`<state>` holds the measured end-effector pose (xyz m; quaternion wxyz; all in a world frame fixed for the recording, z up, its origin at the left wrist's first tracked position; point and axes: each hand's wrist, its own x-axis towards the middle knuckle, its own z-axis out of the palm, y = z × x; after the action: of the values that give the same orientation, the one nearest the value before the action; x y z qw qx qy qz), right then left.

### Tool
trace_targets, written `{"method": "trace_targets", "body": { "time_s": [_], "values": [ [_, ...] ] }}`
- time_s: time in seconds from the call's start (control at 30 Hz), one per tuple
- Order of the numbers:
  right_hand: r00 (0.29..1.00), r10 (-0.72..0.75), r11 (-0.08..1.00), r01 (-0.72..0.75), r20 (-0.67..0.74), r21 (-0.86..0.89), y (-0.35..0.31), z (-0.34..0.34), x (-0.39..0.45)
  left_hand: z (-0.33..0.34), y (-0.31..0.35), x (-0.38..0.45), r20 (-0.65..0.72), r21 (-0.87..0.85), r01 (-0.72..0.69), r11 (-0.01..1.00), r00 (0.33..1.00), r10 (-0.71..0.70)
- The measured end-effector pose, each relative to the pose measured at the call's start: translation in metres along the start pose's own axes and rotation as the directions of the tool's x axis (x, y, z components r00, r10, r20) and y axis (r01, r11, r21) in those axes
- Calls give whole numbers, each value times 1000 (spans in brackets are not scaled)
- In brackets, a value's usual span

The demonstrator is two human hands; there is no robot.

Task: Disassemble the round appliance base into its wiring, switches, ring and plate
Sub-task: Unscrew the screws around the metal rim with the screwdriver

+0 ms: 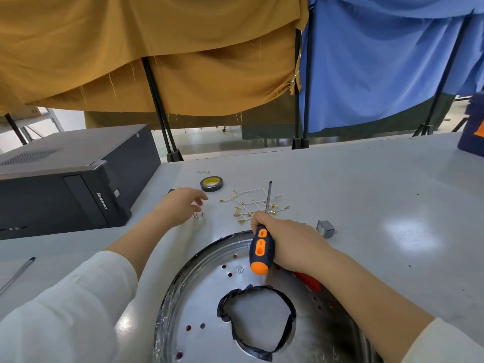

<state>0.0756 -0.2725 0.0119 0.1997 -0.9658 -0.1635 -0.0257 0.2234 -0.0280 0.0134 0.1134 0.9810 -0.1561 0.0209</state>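
Gripping one screwdriver [260, 248], right hand [288, 244]; left hand [180, 203] spread wide above three screws [198, 214]

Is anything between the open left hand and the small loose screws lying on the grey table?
Nothing visible. The left hand hovers open just above the small silver screws on the grey table; the black tape roll lies beyond them.

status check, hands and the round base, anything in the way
Right hand shut on screwdriver. Left hand open above loose screws. Round base lies flat, wiring already out. Nothing in the way.
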Motion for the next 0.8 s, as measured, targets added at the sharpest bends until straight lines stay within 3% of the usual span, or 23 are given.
{"method": "trace_targets", "body": {
  "time_s": [0.13, 0.23, 0.33, 0.43, 0.57, 0.8],
  "values": [
    [1000, 2, 999, -3, 20, 45, -1, -4, 1, -19, 37, -40, -20, -294, -67, 954, 998, 64],
    [1000, -13, 999, 13, -9, -42, -7, -12, 1, -30, 67, -75, 116, -476, -82, 876, 981, 154],
    [998, -36, 995, 31, -51, -91, -14, -24, -1, -31, 81, -100, 240, -349, -57, 936, 960, 147],
    [998, 1, 999, 1, -67, 38, -11, -42, -10, -26, 85, -115, 267, -276, -43, 960, 956, 120],
    [999, 43, 998, -43, 7, 51, -2, -57, -30, -16, 85, -131, 227, -319, 13, 948, 972, 63],
    [994, 85, 996, -84, 63, -19, 4, -55, -55, -9, 81, -156, 92, -364, 208, 908, 978, -187]
  ]
}}
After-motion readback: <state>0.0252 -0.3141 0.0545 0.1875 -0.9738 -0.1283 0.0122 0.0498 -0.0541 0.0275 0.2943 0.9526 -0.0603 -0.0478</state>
